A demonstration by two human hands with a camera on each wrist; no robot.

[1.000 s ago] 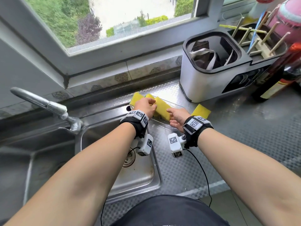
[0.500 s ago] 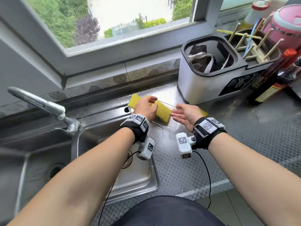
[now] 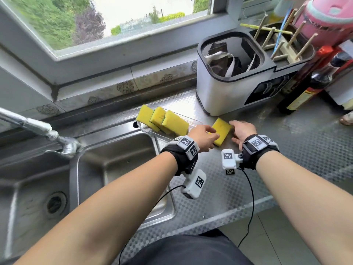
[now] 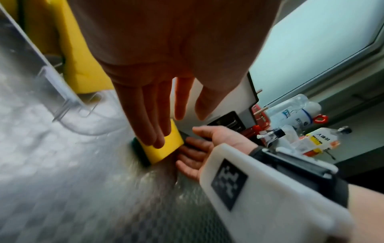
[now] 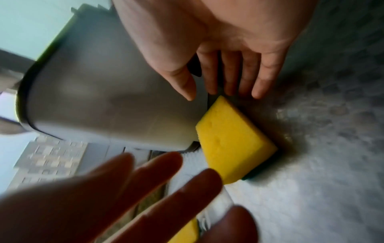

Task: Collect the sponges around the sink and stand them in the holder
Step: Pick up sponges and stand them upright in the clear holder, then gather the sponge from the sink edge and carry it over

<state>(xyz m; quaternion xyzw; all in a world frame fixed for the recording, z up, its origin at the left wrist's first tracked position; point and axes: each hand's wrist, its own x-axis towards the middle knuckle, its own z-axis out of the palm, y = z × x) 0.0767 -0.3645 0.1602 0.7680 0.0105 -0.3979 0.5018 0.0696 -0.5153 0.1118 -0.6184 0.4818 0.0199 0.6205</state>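
Three yellow sponges (image 3: 162, 120) stand on edge in the clear holder (image 3: 195, 123) behind the sink. A fourth yellow sponge (image 3: 222, 131) with a dark green underside lies flat on the counter just right of the holder. My left hand (image 3: 212, 137) reaches over from the left, and its straight fingers (image 4: 154, 131) touch the sponge (image 4: 166, 148) on top. My right hand (image 3: 233, 131) sits on the sponge's right side, fingers (image 5: 230, 78) straight and spread at the edge of the sponge (image 5: 232, 139). Neither hand grips it.
A white utensil caddy (image 3: 225, 92) stands right behind the loose sponge. Dark sauce bottles (image 3: 305, 88) and a wooden rack (image 3: 282, 44) crowd the right rear. The sink basin (image 3: 118, 159) and tap (image 3: 38, 129) lie to the left. Patterned steel counter (image 3: 286, 159) stretches right.
Both hands have left the sponges in the holder and moved right to the loose sponge on the counter. The left hand has let go of the sponge it held there.
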